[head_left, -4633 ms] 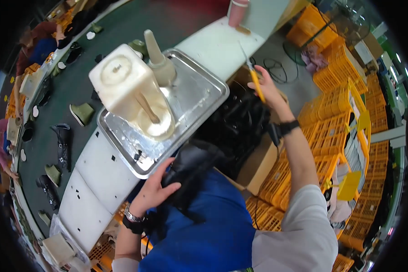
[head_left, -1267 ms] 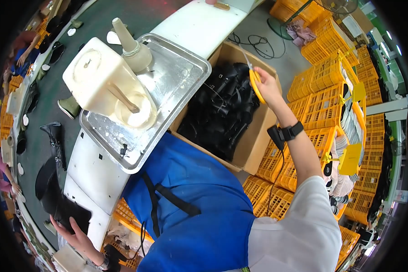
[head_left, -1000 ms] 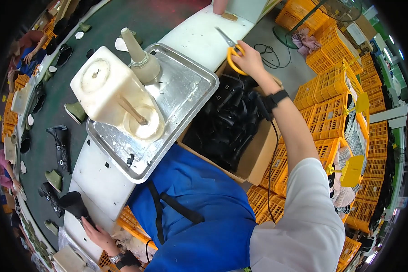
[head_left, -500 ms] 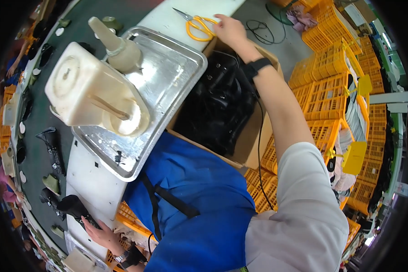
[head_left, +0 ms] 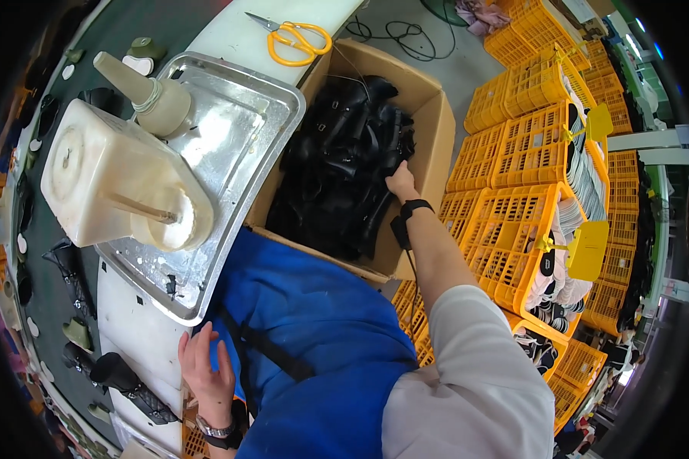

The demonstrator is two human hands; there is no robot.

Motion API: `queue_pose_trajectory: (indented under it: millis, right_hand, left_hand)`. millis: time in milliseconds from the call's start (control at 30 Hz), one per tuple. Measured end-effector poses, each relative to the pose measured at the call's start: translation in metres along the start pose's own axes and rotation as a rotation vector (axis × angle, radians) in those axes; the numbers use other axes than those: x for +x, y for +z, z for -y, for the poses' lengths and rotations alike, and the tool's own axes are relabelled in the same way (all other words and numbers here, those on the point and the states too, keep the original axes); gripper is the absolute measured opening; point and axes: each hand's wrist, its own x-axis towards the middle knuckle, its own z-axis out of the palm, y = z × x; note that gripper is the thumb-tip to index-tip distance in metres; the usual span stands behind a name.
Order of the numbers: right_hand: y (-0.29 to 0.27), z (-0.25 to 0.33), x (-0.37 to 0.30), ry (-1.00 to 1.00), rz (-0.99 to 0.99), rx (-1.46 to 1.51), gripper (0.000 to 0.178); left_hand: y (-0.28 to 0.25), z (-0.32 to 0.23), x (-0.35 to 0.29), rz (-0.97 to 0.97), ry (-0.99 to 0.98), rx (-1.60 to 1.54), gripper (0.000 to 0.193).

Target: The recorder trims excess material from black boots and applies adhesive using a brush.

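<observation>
My right hand [head_left: 402, 183] reaches into a cardboard box [head_left: 435, 126] at the right edge of a heap of black shoe uppers [head_left: 337, 161]. Its fingers close on the edge of one shiny black upper [head_left: 400, 145]; the fingertips are partly hidden. My left hand [head_left: 209, 371] is raised by the edge of the white worktop [head_left: 142, 321], empty, fingers apart. To its left a black boot [head_left: 134, 389] lies on its side. Yellow-handled scissors [head_left: 295, 44] lie on the worktop above the box.
A metal tray [head_left: 241, 115] holds a cut-open white jug [head_left: 103, 176] with a stick in it and a beige bottle [head_left: 157, 99]. Green and black boots stand along the dark conveyor [head_left: 69, 199]. Stacked yellow crates [head_left: 513, 229] flank the box. A black cord [head_left: 406, 34] lies on the floor.
My right hand has left the scissors and gone down into the box onto the black uppers. My left hand has let go of the black boot and lifted away from it.
</observation>
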Motion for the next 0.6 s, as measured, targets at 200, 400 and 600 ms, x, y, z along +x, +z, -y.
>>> queue_pose_trajectory:
  millis: [200, 400, 600]
  right_hand:
    - [-0.038, 0.023, 0.003, -0.157, -0.393, -0.008, 0.04]
    - [-0.115, 0.028, -0.036, -0.246, -0.29, 0.574, 0.043]
    - [-0.146, 0.029, -0.162, -0.19, 0.34, 1.192, 0.034]
  left_hand:
    - [0.002, 0.0, -0.003, 0.047, 0.002, -0.022, 0.033]
    - [0.012, -0.014, 0.023, 0.097, 0.158, -0.095, 0.033]
    - [0.039, -0.036, 0.063, 0.185, 0.415, -0.187, 0.046]
